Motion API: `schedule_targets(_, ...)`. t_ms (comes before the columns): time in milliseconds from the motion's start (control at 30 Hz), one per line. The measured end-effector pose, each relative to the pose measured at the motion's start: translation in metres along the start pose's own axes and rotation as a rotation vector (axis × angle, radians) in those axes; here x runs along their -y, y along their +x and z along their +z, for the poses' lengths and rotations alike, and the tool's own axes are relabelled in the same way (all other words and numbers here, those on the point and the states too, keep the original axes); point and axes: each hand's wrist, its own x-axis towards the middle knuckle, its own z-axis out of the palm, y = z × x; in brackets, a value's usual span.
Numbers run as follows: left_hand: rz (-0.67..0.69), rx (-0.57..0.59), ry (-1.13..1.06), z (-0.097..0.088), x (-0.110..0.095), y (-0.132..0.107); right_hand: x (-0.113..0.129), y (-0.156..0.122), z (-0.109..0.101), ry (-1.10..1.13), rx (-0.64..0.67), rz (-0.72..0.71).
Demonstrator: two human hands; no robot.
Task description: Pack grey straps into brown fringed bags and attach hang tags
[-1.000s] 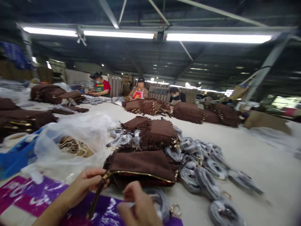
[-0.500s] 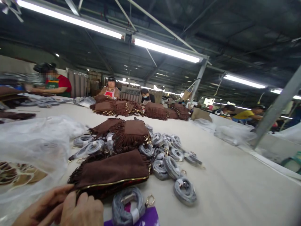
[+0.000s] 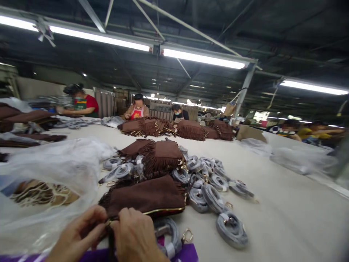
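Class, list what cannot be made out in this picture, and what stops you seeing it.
Head view: near corner of the brown bag, covered by the left hand and right hand.
Head view: purple sheet, mostly cut by the bottom edge.
Head view: contents of the plastic bag, veiled by its film.
Head view: far workers' hands, too small.

No text, label, brand, number or sign can be read anywhere in view. The white bands on the coiled grey straps (image 3: pixel 231 231) and the front of a co-worker's red apron (image 3: pixel 135 114) are too small and blurred to show any print. The visible strip of the purple sheet (image 3: pixel 187 251) at the near edge of the surface (image 3: pixel 272 218) shows only plain colour.
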Motion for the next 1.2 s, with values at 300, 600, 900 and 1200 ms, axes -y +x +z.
schedule_targets(300, 0.015, 0.149, -0.017, 0.008, -0.001, -0.001, 0.003, -0.013, 0.007, 0.405, -0.079, 0.022)
schedule_targets(600, 0.210, 0.127, 0.330, 0.009, -0.018, 0.011, -0.003, -0.005, -0.029, 0.178, 0.140, 0.072)
schedule_targets(900, 0.215, -0.195, 0.355, -0.016, -0.055, 0.034, -0.103, -0.010, -0.066, 0.008, 0.019, 0.302)
schedule_targets(1200, 0.268, -0.148, 0.651, -0.038, -0.004, 0.033, -0.187, -0.039, -0.049, 0.104, 0.016, 0.268)
